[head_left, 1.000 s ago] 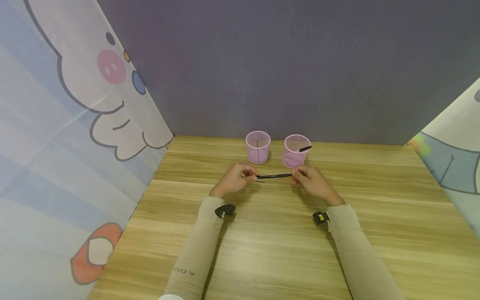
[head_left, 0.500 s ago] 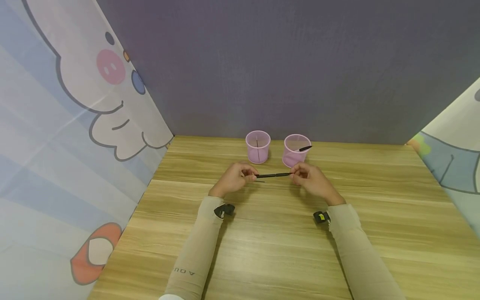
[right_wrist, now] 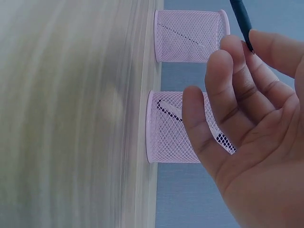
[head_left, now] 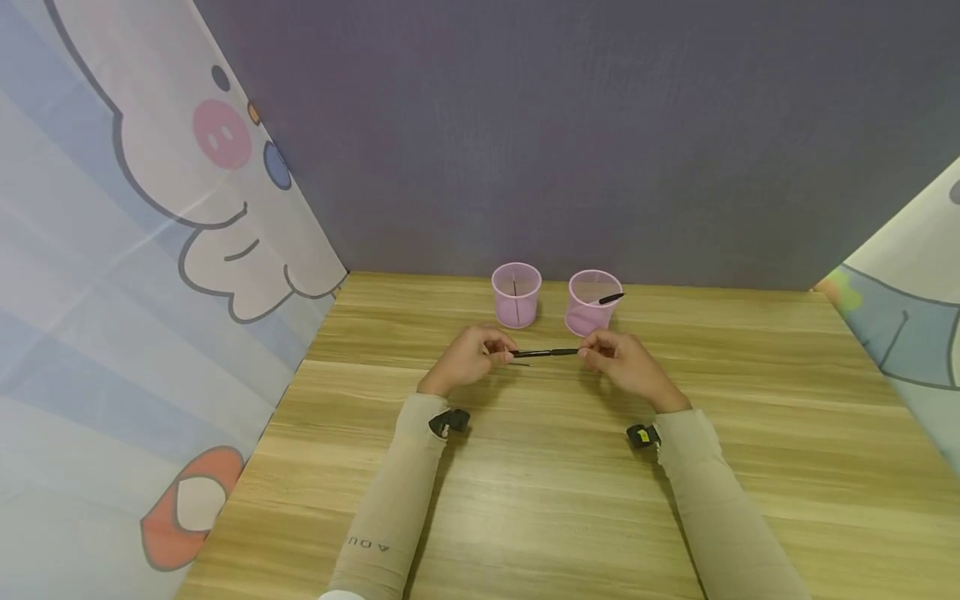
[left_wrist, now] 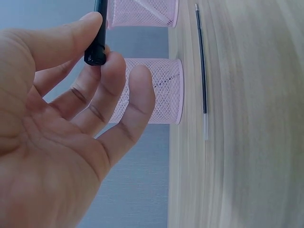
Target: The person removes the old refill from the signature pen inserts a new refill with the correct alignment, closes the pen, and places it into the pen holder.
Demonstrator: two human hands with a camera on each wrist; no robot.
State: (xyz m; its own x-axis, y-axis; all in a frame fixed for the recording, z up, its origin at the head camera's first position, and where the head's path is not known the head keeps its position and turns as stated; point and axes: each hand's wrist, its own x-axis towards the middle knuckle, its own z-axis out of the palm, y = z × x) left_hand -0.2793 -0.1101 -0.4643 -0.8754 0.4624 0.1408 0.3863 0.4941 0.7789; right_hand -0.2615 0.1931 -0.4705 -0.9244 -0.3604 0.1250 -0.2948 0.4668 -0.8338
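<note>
A slim black pen barrel [head_left: 545,352] is held level above the wooden table [head_left: 540,500], one end in each hand. My left hand [head_left: 501,352] pinches its left end between thumb and fingers; in the left wrist view that end [left_wrist: 97,40] sits at the fingertips. My right hand [head_left: 587,356] pinches the right end, and the barrel [right_wrist: 241,19] runs out past its fingers. A thin pen refill [left_wrist: 202,71] lies on the table just under the barrel. Behind the hands stand two pink mesh cups, a left cup [head_left: 516,293] and a right cup [head_left: 594,300].
The left cup holds a thin dark refill standing upright. A black pen part [head_left: 611,297] leans out over the rim of the right cup. A grey wall rises right behind the cups, and patterned curtains [head_left: 135,275] close both sides.
My right hand has edged slightly left along the barrel, so a little less of it shows between the hands. The left hand and the cups have stayed put.
</note>
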